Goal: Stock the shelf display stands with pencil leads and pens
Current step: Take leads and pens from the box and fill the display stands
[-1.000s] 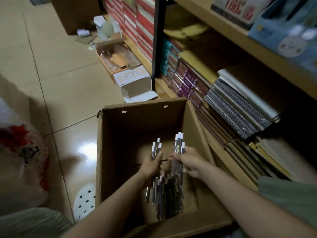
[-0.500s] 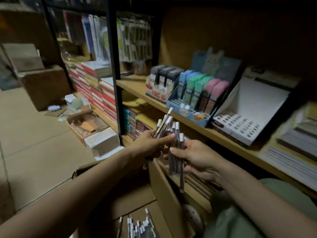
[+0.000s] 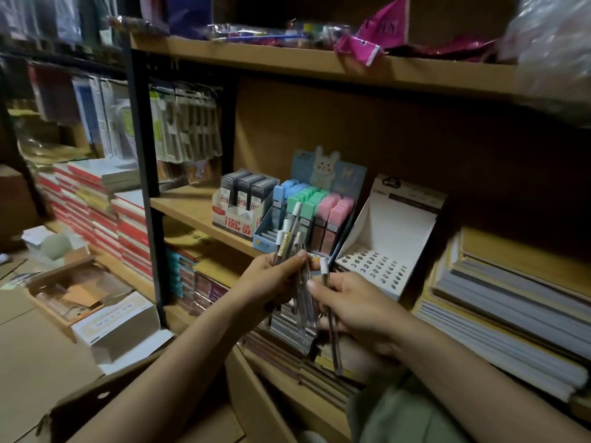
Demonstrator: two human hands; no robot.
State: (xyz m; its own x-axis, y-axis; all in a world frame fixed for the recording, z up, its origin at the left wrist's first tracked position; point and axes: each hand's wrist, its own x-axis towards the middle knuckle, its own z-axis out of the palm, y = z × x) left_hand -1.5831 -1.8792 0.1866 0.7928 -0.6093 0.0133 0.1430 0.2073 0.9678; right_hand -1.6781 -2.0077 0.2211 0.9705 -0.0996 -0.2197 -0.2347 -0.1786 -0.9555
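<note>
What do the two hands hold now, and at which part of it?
Both hold pens. The left hand grips a bunch of pens around the lower barrels, white caps up. The right hand holds a few more pens at mid-barrel.

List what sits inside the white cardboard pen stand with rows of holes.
The white cardboard pen stand holds nothing visible: its holes appear open and unfilled. The right hand and clear white-capped pens cover its lower left corner.

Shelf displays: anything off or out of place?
The white pen stand on the middle shelf has every hole empty, unlike the packed lead boxes beside it. Pens are in both hands, unplaced.
</note>
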